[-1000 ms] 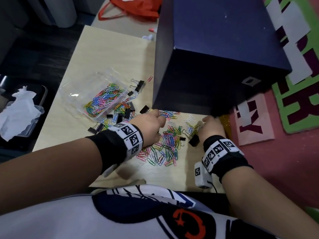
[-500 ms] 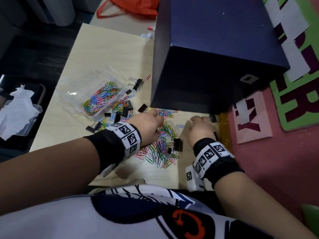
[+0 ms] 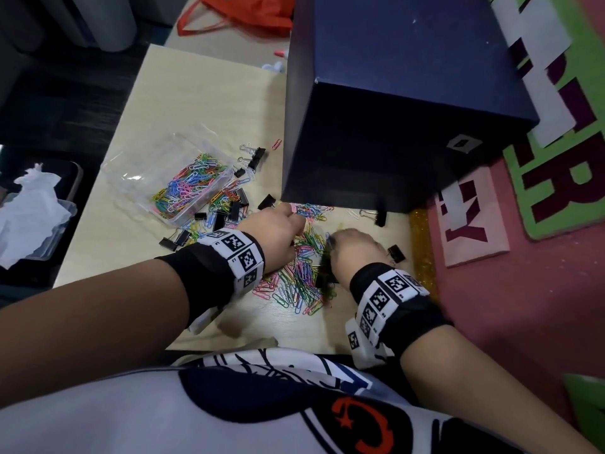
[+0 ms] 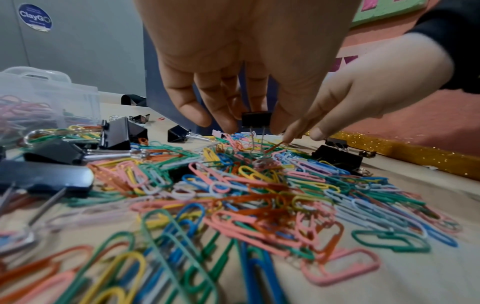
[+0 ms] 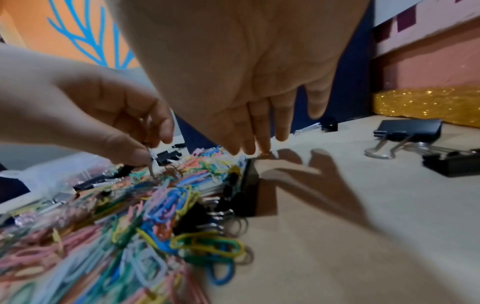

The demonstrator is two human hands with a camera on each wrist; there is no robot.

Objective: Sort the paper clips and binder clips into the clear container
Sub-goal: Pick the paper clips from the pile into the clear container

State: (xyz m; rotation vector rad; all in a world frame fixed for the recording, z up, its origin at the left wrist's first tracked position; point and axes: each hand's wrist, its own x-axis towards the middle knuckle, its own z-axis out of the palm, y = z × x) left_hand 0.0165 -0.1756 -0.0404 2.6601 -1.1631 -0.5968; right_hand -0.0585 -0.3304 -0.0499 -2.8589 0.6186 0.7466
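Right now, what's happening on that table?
A person is sorting clips. The left hand pinches a small black binder clip just above the heap of coloured paper clips. The right hand, fingers straight, reaches down at the heap's edge. The clear plastic container already holds many paper clips; black binder clips lie loose around it.

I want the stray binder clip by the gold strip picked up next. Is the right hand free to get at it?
Probably yes. The binder clip lies alone on bare table just beside the right hand, whose fingers are straight and hold nothing. Nothing lies between them.
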